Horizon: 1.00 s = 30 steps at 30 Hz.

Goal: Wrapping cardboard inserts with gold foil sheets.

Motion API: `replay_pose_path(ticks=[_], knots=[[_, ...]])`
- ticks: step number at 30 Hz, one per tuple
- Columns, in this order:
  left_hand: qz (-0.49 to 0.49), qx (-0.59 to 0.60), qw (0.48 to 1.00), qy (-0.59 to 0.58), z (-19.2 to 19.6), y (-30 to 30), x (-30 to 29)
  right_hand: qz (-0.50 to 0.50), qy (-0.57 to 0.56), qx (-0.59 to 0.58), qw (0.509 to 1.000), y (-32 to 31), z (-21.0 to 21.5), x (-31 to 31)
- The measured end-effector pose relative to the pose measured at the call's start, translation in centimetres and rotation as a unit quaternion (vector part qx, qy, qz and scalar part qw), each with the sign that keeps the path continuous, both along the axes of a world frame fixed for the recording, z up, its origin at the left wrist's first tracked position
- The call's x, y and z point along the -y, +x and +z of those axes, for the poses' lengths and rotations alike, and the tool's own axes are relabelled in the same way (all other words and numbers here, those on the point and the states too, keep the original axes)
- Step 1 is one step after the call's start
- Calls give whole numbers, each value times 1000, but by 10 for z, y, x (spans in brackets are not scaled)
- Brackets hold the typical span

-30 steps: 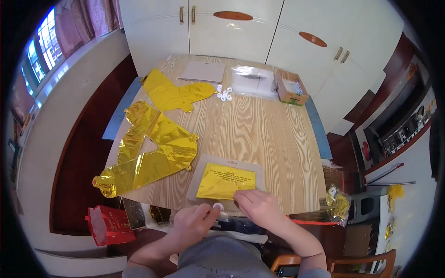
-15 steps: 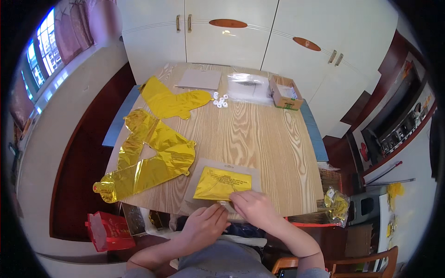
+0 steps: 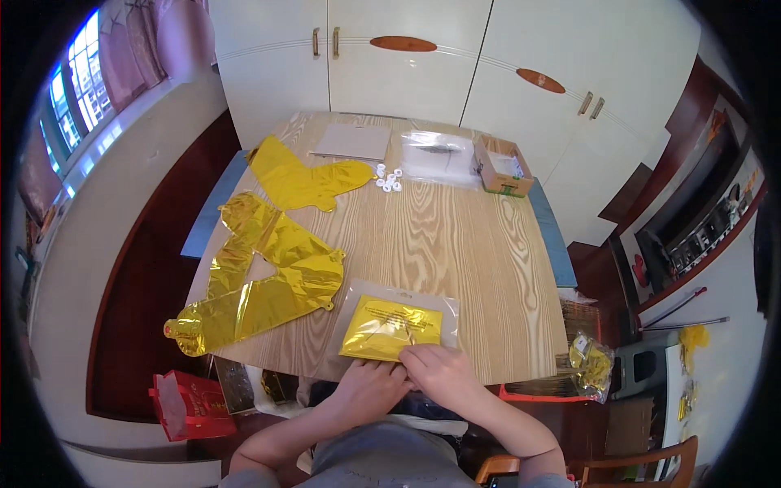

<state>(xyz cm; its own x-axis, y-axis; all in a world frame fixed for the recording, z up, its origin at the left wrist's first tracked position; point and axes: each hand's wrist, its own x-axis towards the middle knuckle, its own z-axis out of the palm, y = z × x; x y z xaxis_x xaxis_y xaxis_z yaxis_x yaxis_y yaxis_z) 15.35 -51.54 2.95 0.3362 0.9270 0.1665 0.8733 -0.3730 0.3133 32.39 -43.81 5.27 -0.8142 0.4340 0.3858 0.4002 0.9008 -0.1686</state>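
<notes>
A folded gold foil balloon (image 3: 390,327) with dark print lies on a grey card inside a clear plastic bag (image 3: 450,307) at the table's near edge. The bag's end with a hang hole points away from me. My right hand (image 3: 443,374) is closed at the near right corner of the folded foil, gripping the bag's near end. My left hand (image 3: 373,389) is closed beside it on the same near edge, its fingertips almost meeting the right hand. What lies under the fingers is hidden.
Two unfolded gold foil balloons (image 3: 272,285) lie on the table's left side. Farther back are several small white rings (image 3: 389,180), a stack of grey card (image 3: 352,141), clear bags (image 3: 439,156) and a cardboard box (image 3: 503,167). A red bag (image 3: 191,407) stands below left.
My left hand has moved slightly up and right, closer to the right hand. A small white piece between the hands is now hidden. The bag and foil have shifted a little toward me.
</notes>
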Motion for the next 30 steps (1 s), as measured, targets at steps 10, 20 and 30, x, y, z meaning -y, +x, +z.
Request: replay_pose_path(ticks=[10,20,30], knots=[[-24,93,995,40,16,-22,29,-27,63,20,997,4,-42,4],[23,193,981,25,-1,-19,39,-45,0,-30,999,15,-55,8],[-114,188,973,75,-33,15,27,-54,-70,-59,994,54,-47,-6]])
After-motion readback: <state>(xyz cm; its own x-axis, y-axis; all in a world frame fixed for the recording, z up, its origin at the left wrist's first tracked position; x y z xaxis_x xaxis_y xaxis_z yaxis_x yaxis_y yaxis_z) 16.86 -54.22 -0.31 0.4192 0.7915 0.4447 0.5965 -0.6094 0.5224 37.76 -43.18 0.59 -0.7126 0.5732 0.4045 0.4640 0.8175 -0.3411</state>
